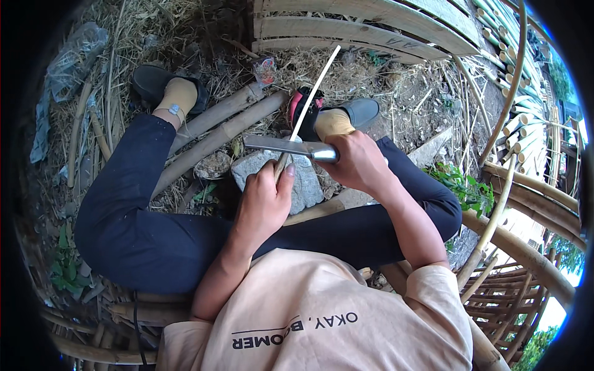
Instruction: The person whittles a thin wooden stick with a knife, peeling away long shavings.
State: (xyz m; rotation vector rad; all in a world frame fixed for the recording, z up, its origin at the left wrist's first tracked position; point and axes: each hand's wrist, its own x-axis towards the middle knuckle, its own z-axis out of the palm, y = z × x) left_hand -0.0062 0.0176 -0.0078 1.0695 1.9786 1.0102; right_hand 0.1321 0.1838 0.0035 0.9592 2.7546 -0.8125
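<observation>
My left hand (266, 196) is closed round the lower end of a thin pale bamboo strip (317, 86), thumb up along it. The strip slants away to the upper right. My right hand (360, 162) grips a knife (272, 144) with a broad grey blade and a shiny metal collar. The blade points left and lies across the strip just above my left fingers; whether it cuts into the strip I cannot tell. Beneath my hands sits a grey stone block (303, 185), between my bent legs. A red and black item (298, 106) lies beside my right shoe.
Two bamboo poles (216, 139) lie on the straw-covered ground to the left of the stone. A wooden slatted crate (346, 29) stands ahead. Stacked bamboo poles (526, 133) and a bamboo frame (526, 256) are at the right. Crumpled clear plastic (77, 59) lies far left.
</observation>
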